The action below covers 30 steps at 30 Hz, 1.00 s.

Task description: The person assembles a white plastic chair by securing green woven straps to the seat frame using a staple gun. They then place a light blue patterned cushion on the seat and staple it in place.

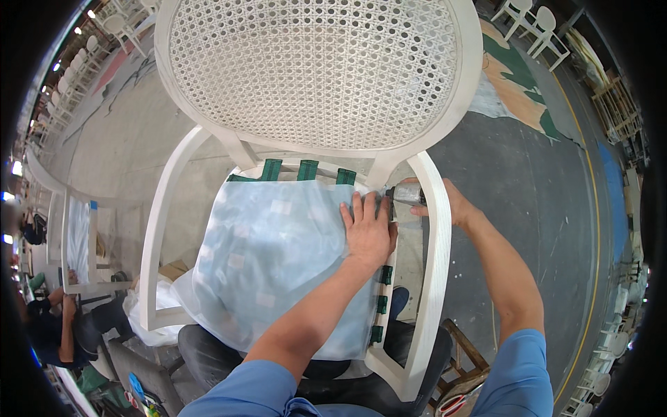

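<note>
A white armchair (439,257) with a round woven cane back (313,76) stands in front of me, facing my lap. Pale blue, see-through fabric (257,243) covers its seat frame. Green webbing straps (308,170) poke out along the back rail, and more show down the right rail. My left hand (368,233) lies on the fabric's back right corner, fingers spread. Reaching around the outside of the right armrest, my right hand (455,203) grips a grey metal tool, seemingly a staple gun (408,194). Its nose is at the seat's back right corner, near my left fingertips. The armrest hides part of it.
At left, another person (66,323) sits by a second white chair frame (68,236). Red-handled scissors (453,404) lie on a wooden stool (467,354) beside my right leg. White chairs (535,28) stand at far right, near a patterned sheet (514,76) on the floor.
</note>
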### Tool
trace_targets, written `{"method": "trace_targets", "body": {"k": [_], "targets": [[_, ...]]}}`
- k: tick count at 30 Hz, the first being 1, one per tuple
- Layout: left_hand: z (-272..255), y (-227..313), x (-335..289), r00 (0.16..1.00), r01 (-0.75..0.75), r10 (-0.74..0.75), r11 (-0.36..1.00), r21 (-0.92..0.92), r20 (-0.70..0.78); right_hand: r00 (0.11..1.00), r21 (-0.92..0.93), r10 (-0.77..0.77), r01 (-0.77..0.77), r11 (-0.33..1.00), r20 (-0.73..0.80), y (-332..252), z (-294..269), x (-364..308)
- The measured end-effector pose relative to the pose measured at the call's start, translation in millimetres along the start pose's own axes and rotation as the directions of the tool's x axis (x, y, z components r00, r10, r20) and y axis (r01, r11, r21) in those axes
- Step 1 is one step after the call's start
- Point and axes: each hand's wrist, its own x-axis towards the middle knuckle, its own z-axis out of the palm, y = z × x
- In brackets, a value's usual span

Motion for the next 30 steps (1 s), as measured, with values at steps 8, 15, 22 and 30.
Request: {"method": "trace_targets", "body": {"k": [8,15,22,30], "targets": [[2.1,-0.5,-0.7,1.0,-0.012,0.012,1.0,0.005,-0.028,0.969,-0.251,-0.247,0.244,0.937,0.023,-3.2,-5.6,11.8],[-1.2,2.2,2.5,1.0,-0.011,0.011,1.0,-0.002,0.001,0.996,0.013,-0.084,0.085,0.996,-0.039,4.6,-9.7,-1.2],[-8.9,1.4,6.9,0.995,0.025,-0.022,0.999,-0.028,0.098,0.99,-0.113,-0.134,0.137,0.984,0.035,-5.3,-9.9,2.5],[-10.3,1.5,8.3,0.994,0.019,-0.017,1.0,-0.016,0.11,0.967,-0.128,-0.249,0.253,0.959,0.048,-5.9,-6.0,13.6]]}}
